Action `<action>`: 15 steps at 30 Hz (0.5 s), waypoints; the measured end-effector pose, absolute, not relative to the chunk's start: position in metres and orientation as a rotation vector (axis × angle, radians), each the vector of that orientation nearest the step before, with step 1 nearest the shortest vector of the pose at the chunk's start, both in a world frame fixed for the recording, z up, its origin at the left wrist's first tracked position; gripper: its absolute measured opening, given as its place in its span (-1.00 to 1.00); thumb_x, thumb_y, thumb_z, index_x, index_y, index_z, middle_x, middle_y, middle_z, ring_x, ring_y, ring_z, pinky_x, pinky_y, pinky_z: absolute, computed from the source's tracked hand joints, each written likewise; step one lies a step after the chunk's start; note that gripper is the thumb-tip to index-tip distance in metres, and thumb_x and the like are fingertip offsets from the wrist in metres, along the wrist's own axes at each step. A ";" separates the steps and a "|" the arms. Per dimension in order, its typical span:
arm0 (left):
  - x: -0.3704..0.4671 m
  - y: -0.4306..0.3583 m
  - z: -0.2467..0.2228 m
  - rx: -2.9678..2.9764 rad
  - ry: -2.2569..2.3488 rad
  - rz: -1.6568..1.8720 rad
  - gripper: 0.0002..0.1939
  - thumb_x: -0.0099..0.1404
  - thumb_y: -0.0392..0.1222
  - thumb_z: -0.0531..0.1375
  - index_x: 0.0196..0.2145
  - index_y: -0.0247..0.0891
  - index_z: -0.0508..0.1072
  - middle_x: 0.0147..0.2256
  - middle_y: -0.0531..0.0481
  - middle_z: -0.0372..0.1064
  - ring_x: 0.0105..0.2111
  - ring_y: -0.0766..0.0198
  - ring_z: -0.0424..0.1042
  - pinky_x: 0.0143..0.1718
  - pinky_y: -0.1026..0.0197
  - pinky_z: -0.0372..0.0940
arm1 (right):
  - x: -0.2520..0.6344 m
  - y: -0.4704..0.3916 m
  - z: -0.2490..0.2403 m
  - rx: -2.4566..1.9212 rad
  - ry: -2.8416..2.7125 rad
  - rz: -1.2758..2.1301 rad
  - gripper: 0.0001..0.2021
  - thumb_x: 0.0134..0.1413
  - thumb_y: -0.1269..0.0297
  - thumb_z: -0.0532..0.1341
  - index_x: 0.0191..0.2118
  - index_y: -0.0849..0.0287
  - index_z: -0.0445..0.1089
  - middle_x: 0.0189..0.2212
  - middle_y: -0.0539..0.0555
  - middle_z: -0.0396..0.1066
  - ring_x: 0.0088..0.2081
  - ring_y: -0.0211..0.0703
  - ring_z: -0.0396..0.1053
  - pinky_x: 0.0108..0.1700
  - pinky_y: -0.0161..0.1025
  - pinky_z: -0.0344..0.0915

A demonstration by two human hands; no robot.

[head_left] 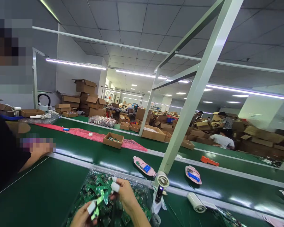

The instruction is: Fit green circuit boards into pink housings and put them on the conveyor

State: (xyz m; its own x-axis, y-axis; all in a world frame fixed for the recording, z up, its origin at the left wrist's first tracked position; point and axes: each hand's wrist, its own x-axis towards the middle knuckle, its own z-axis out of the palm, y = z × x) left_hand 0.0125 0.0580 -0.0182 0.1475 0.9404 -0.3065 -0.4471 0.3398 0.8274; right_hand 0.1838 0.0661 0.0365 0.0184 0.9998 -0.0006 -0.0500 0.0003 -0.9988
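Left hand [83, 215] and right hand [127, 194] both grasp green circuit boards [100, 200] above a clear tray [101, 170].

Green circuit boards [100, 200], white finger wraps [115, 187].
Dark green belt [85, 149]: pink case [152, 172] with blue block [147, 168] by near edge, pinkish-red wrap [97, 135] along far edge.

"Any writing you can read?"
"None. The upright device [162, 180] has a dark panel [159, 194] with small bright spots, but I can't make out a digit or letter."
"The metal frame [192, 105]?"
"A tiny pale mark on its beam [188, 38], illegible."
"And the green boards [106, 194]?"
"Any print is too small to read."
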 end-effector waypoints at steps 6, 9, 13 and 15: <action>0.001 0.099 0.028 1.218 1.111 1.165 -0.64 -0.18 -0.10 0.29 -0.34 -0.21 0.58 -0.34 -0.04 0.54 -0.30 0.05 0.44 -0.26 0.12 0.32 | 0.226 0.104 0.055 -1.708 -1.532 0.764 -0.76 0.21 0.14 0.21 -0.26 0.25 0.41 -0.35 -0.01 0.45 -0.28 -0.20 0.43 -0.15 -0.12 0.38; -0.004 0.095 0.023 1.376 1.150 1.136 -0.54 -0.11 -0.07 0.22 -0.20 -0.24 0.55 -0.22 -0.13 0.56 -0.16 -0.05 0.46 -0.13 0.07 0.29 | 0.252 0.092 0.056 -1.896 -1.722 0.558 -0.84 0.20 0.23 0.22 -0.26 0.25 0.42 -0.28 0.02 0.46 -0.18 -0.15 0.43 -0.04 -0.03 0.33; -0.022 0.085 -0.019 1.420 1.150 1.077 -0.49 -0.06 -0.04 0.18 -0.13 -0.24 0.50 -0.05 -0.17 0.54 0.00 -0.02 0.46 -0.04 0.14 0.31 | 0.283 0.050 0.050 -1.916 -2.032 0.513 -0.85 0.03 0.51 0.23 -0.29 0.16 0.50 -0.31 -0.03 0.52 -0.20 -0.19 0.45 -0.10 -0.22 0.29; -0.025 0.079 -0.035 1.363 1.162 1.095 -0.53 -0.07 -0.05 0.20 -0.16 -0.21 0.53 -0.10 -0.13 0.58 -0.03 -0.02 0.49 -0.12 0.19 0.36 | 0.290 0.031 0.044 -1.902 -2.171 0.495 -0.65 -0.15 0.61 0.25 -0.23 0.08 0.53 -0.23 -0.03 0.53 -0.13 -0.15 0.44 -0.11 -0.28 0.25</action>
